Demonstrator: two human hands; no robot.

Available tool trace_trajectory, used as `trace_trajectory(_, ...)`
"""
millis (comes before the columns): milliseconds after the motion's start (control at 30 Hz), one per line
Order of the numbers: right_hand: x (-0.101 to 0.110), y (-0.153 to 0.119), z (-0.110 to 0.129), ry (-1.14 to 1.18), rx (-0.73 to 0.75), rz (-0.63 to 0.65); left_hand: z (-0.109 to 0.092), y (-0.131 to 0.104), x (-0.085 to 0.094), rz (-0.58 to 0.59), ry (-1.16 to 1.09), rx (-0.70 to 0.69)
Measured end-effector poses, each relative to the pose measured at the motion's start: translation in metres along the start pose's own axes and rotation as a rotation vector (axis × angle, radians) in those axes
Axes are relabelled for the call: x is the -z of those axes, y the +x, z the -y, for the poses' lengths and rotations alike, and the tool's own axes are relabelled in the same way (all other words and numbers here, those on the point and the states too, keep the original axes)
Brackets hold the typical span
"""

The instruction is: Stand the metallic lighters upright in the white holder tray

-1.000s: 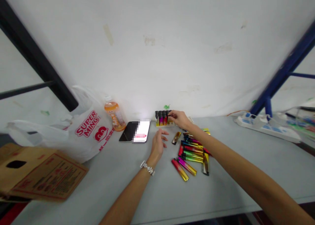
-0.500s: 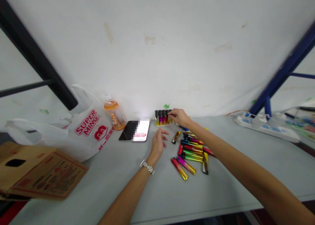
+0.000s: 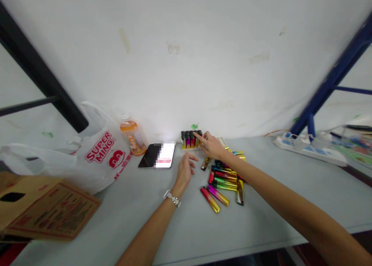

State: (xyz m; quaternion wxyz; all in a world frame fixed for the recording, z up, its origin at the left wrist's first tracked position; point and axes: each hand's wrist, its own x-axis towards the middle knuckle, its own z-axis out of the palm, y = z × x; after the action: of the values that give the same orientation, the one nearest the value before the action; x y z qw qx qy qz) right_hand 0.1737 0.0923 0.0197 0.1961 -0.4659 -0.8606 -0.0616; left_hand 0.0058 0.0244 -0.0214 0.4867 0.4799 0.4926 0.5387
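A small tray of upright lighters (image 3: 189, 139) with black tops stands at the back of the grey table (image 3: 180, 223), against the white wall. My right hand (image 3: 211, 145) reaches to it, the index finger touching the top of the rightmost lighters; it holds nothing. My left hand (image 3: 185, 168) hovers over the table just in front of the tray, fingers loosely apart and empty, a bracelet on its wrist. A pile of several loose metallic lighters (image 3: 225, 178) in red, pink, green and gold lies under and beside my right forearm.
A phone (image 3: 158, 156) lies left of the tray, next to an orange drink bottle (image 3: 132, 136). A white plastic "SUPER MING" bag (image 3: 90, 153) and a brown cardboard box (image 3: 43, 208) fill the left side. A white power strip (image 3: 308, 147) sits at the right near a blue frame.
My right hand has eased back from the tray's top; now only its index finger points at and touches the lighters. The left hand has hardly moved. The view has shifted slightly.
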Motion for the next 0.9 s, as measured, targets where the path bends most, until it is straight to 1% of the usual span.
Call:
trace_trajectory(100,0.016,-0.018,0.006,0.061,0.064,0.038,-0.001,0.000,0.000,-0.006,0.009,0.006)
trace_trajectory(200,0.032,-0.036,0.013,0.045,0.135,0.184,-0.003,-0.002,0.000,-0.028,0.036,-0.010)
trace_trajectory(267,0.038,-0.042,0.016,0.027,0.154,0.260,-0.004,-0.003,-0.001,-0.045,0.044,-0.039)
trace_trajectory(367,0.039,-0.038,0.018,-0.002,0.148,0.319,-0.006,-0.004,-0.002,-0.064,0.034,-0.044)
trace_trajectory(500,0.033,-0.023,0.018,-0.023,0.143,0.399,-0.004,-0.003,-0.002,-0.070,0.031,-0.026)
trace_trajectory(567,0.030,-0.017,0.018,-0.006,0.142,0.413,-0.003,-0.001,0.000,-0.080,0.041,-0.049)
trace_trajectory(667,0.027,-0.014,0.018,0.080,0.084,0.381,-0.003,0.001,0.003,-0.140,0.105,-0.146)
trace_trajectory(767,0.021,-0.016,0.018,0.302,0.016,0.276,-0.005,0.003,0.005,-0.209,0.170,-0.264)
trace_trajectory(833,0.016,-0.020,0.020,0.515,-0.033,0.165,-0.006,0.003,0.004,-0.204,0.173,-0.299)
trace_trajectory(900,0.010,-0.025,0.025,0.705,-0.098,0.048,-0.007,0.002,0.003,-0.158,0.150,-0.309)
